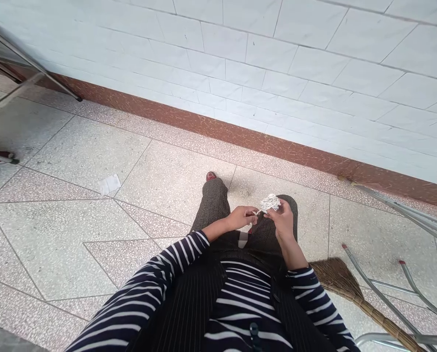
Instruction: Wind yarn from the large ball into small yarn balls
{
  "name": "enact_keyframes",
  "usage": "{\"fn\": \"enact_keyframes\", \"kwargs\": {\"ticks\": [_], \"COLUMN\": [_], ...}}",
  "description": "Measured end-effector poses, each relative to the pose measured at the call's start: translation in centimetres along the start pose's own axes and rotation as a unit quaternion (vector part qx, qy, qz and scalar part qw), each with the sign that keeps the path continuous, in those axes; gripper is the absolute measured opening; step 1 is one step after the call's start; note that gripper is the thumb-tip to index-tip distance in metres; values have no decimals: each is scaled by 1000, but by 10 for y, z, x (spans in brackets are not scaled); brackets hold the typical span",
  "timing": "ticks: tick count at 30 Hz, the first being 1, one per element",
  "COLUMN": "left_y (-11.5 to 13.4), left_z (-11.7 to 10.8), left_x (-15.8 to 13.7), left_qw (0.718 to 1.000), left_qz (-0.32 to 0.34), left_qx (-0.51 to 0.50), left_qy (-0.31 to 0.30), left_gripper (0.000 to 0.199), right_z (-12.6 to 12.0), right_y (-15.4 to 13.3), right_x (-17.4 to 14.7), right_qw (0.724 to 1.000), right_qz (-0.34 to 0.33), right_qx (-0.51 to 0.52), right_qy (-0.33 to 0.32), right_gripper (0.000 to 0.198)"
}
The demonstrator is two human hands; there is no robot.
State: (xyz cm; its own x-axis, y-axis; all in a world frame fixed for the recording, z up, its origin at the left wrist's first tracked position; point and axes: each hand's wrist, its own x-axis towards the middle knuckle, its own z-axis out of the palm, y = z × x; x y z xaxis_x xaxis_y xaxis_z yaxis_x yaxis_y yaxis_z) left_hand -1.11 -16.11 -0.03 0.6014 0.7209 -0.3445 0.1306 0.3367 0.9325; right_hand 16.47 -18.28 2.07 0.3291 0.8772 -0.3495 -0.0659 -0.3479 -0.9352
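Note:
Above my lap, my right hand (282,216) is closed around a bundle of white cord (270,202), its loops bunched into a loose ball. A short strand of the cord runs leftward to my left hand (242,217), whose thumb and fingers pinch it. Both hands are close together over my dark trousers (214,200). On the floor beyond my knees lies a small pale tangle (244,192), possibly more cord; I cannot tell for sure.
A straw broom (336,276) lies at the right beside metal tube legs (372,283). A white paper scrap (109,185) is on the floor to the left. A metal-framed table (31,61) stands at the far left. The tiled wall (248,63) rises in front.

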Motion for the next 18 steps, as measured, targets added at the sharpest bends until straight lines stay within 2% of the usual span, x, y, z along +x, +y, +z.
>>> {"fn": "enact_keyframes", "kwargs": {"ticks": [4, 9, 13, 16, 18], "left_y": [14, 14, 19, 31, 38], "left_z": [-7, -3, -4, -17, -31], "left_x": [2, 4, 4, 6, 9], "left_qw": [993, 988, 986, 985, 982], "left_qz": [-25, -48, -56, -29, -12], "left_qx": [-110, -148, -158, -162, -169], "left_qy": [-36, -23, 17, 58, 84], "left_gripper": [44, 67, 67, 66, 62], "right_z": [0, 11, 16, 11, 10], "right_y": [-6, -10, -17, -21, -16], "right_x": [-1, -24, -24, 0, 26], "right_qw": [989, 972, 974, 985, 993], "right_qz": [-91, -141, -130, -94, -54], "right_qx": [-114, -190, -177, -123, -83], "right_qy": [31, -5, -52, -80, -58], "right_gripper": [62, 53, 53, 73, 78]}}
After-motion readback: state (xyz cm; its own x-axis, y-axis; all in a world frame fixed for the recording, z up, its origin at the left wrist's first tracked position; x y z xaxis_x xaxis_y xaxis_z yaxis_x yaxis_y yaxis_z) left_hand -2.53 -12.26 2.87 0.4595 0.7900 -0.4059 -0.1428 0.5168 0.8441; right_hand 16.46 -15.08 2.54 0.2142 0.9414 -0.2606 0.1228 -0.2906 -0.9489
